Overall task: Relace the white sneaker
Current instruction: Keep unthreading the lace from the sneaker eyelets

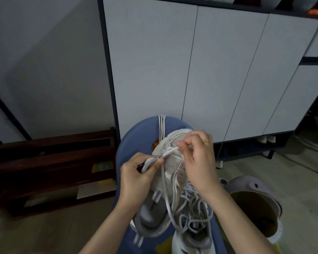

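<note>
A white sneaker [173, 162] lies on a blue seat [136, 136], toe pointing away from me, heel near me. My left hand [138, 173] pinches a flat white lace [168, 152] at the sneaker's left side. My right hand [196, 158], with a gold ring, pinches the same lace a little farther up, over the mesh toe area. Loose lace [189, 213] hangs in tangled loops over the sneaker's opening. A second white sneaker [191, 241] sits below, partly under the loops.
A grey cabinet [209, 70] with tall doors stands behind the seat. Dark wooden furniture [53, 162] lies at the left on the floor. A pale purple bin [255, 204] with a yellow-green inside stands at the right.
</note>
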